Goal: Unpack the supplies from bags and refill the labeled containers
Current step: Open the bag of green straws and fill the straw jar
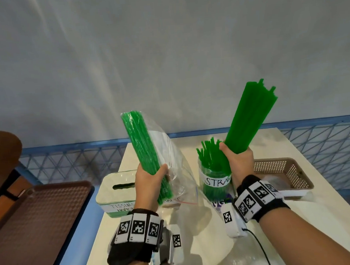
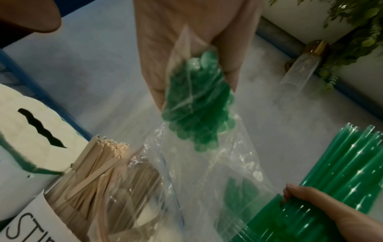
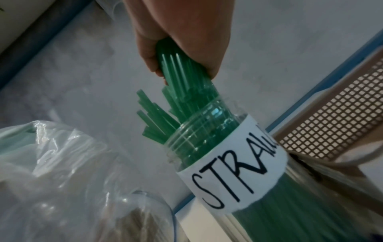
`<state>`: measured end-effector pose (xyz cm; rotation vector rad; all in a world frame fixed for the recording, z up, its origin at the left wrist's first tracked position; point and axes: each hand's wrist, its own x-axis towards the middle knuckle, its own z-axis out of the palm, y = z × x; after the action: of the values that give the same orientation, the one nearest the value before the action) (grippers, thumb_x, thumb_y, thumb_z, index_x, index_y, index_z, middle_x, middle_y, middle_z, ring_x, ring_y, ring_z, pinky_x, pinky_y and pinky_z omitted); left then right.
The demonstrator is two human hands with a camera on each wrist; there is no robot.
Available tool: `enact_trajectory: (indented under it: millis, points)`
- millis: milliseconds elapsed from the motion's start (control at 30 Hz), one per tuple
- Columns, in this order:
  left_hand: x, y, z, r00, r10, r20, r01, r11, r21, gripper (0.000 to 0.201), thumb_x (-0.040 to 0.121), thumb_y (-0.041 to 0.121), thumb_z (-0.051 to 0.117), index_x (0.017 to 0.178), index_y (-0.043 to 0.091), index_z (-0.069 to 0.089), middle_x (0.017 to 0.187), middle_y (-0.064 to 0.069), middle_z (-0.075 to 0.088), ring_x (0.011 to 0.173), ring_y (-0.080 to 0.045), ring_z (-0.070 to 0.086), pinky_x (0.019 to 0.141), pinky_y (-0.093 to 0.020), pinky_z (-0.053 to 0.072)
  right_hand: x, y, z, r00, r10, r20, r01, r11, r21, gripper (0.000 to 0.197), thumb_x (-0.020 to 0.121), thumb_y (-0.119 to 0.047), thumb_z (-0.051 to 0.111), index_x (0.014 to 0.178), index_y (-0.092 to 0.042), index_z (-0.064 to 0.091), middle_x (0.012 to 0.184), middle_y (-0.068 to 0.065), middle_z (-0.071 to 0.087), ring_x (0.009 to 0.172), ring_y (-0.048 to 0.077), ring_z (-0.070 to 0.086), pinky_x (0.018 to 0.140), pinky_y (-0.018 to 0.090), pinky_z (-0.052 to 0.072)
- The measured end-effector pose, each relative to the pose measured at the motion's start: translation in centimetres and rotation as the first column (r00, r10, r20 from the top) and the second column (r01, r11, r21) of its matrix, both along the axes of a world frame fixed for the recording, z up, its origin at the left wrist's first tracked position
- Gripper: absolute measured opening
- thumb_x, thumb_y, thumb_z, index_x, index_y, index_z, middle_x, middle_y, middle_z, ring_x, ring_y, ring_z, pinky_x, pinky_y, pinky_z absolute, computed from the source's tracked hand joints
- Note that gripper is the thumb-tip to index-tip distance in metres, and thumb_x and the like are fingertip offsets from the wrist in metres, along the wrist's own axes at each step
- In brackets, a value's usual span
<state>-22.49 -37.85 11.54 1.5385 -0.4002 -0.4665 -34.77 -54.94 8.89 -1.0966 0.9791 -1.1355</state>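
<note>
Gripping a loose bundle of green straws low down, your right hand tilts it up over the straw jar, which already stands full of green straws on the table; your left hand wraps around more straws inside a clear bag, beside the tissue box and near a brown basket. From the left wrist, your fingers clamp the bagged straw ends above a jar of wooden stirrers. From the right wrist, your fingers curl tight on straws whose lower ends reach the jar's mouth.
</note>
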Motion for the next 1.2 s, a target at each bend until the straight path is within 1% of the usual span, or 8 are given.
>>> enact_trajectory:
  millis: [100, 267, 367, 567, 700, 833, 1033, 1200]
  points:
    - [0.1, -0.2, 0.0, 1.000, -0.022, -0.015, 0.023, 1.000, 0.002, 0.017, 0.083, 0.006, 0.065, 0.091, 0.017, 0.054, 0.080, -0.006, 0.061, 0.067, -0.019, 0.059, 0.062, -0.030, 0.051, 0.9, -0.6, 0.1, 0.999, -0.027, 0.025, 0.028, 0.999, -0.023, 0.035, 0.074, -0.017, 0.077, 0.104, -0.006, 0.062, 0.092, 0.003, 0.067, 0.090, 0.022, 0.065, 0.088, 0.038, 0.054]
    - [0.4, -0.7, -0.8, 0.998, -0.038, -0.053, 0.040, 0.999, 0.027, 0.026, 0.083, 0.008, 0.066, 0.107, 0.011, 0.055, 0.091, -0.005, 0.064, 0.078, -0.018, 0.062, 0.063, -0.027, 0.050, 2.4, -1.0, 0.0, 0.998, -0.032, 0.056, 0.035, 0.998, -0.046, 0.028, 0.076, -0.016, 0.075, 0.098, -0.015, 0.058, 0.084, -0.008, 0.062, 0.084, 0.015, 0.061, 0.086, 0.032, 0.051]
    - [0.5, -0.9, -1.2, 0.997, -0.045, -0.065, 0.048, 0.997, 0.055, 0.028, 0.083, 0.009, 0.066, 0.108, 0.011, 0.055, 0.093, -0.006, 0.064, 0.079, -0.018, 0.063, 0.063, -0.027, 0.049, 2.9, -0.8, -0.5, 1.000, -0.023, 0.020, 0.025, 0.995, -0.097, 0.025, 0.076, -0.017, 0.075, 0.092, -0.019, 0.056, 0.081, -0.013, 0.060, 0.084, 0.014, 0.060, 0.084, 0.028, 0.050]
    - [0.5, -1.4, -1.6, 0.997, -0.041, -0.073, 0.046, 0.997, 0.069, 0.028, 0.082, 0.008, 0.066, 0.107, 0.013, 0.054, 0.093, -0.004, 0.064, 0.080, -0.017, 0.062, 0.063, -0.026, 0.048, 3.1, -0.6, -1.1, 0.999, 0.003, -0.042, -0.009, 0.988, -0.152, 0.032, 0.075, -0.014, 0.076, 0.102, -0.011, 0.060, 0.091, 0.001, 0.065, 0.086, 0.017, 0.063, 0.082, 0.027, 0.052]
    - [0.5, -1.4, -1.9, 0.995, -0.036, -0.092, 0.044, 0.996, 0.076, 0.032, 0.082, 0.009, 0.067, 0.111, 0.011, 0.054, 0.096, -0.006, 0.064, 0.083, -0.019, 0.063, 0.067, -0.028, 0.050, 3.0, -0.5, -0.9, 1.000, 0.011, -0.019, -0.014, 0.987, -0.160, 0.043, 0.073, -0.011, 0.077, 0.111, -0.013, 0.057, 0.098, 0.000, 0.064, 0.091, 0.016, 0.063, 0.083, 0.025, 0.052]
    - [0.6, -1.3, -2.1, 0.995, -0.033, -0.094, 0.039, 0.997, 0.069, 0.032, 0.082, 0.008, 0.067, 0.111, 0.010, 0.055, 0.096, -0.006, 0.065, 0.082, -0.019, 0.063, 0.065, -0.028, 0.050, 3.0, -0.6, -1.0, 1.000, 0.014, 0.021, -0.011, 0.989, -0.149, 0.051, 0.072, -0.008, 0.077, 0.117, -0.013, 0.054, 0.103, 0.001, 0.064, 0.097, 0.018, 0.063, 0.086, 0.030, 0.053]
    - [0.7, -1.0, -2.1, 0.994, -0.037, -0.099, 0.043, 0.997, 0.061, 0.029, 0.083, 0.008, 0.067, 0.109, 0.012, 0.055, 0.095, -0.007, 0.065, 0.078, -0.019, 0.063, 0.063, -0.027, 0.049, 2.8, -0.7, -1.6, 1.000, 0.002, -0.025, -0.005, 0.993, -0.120, 0.025, 0.077, -0.009, 0.073, 0.094, -0.019, 0.057, 0.083, -0.008, 0.063, 0.086, 0.018, 0.063, 0.090, 0.036, 0.053]
    - [0.7, -0.9, -2.0, 0.994, -0.041, -0.102, 0.047, 0.997, 0.060, 0.026, 0.083, 0.007, 0.066, 0.105, 0.011, 0.055, 0.087, -0.006, 0.065, 0.069, -0.017, 0.062, 0.059, -0.026, 0.050, 2.5, 0.0, -1.5, 0.993, 0.028, -0.114, -0.044, 0.989, -0.142, 0.033, 0.078, -0.015, 0.073, 0.105, -0.012, 0.055, 0.090, 0.001, 0.063, 0.085, 0.016, 0.062, 0.086, 0.028, 0.051]
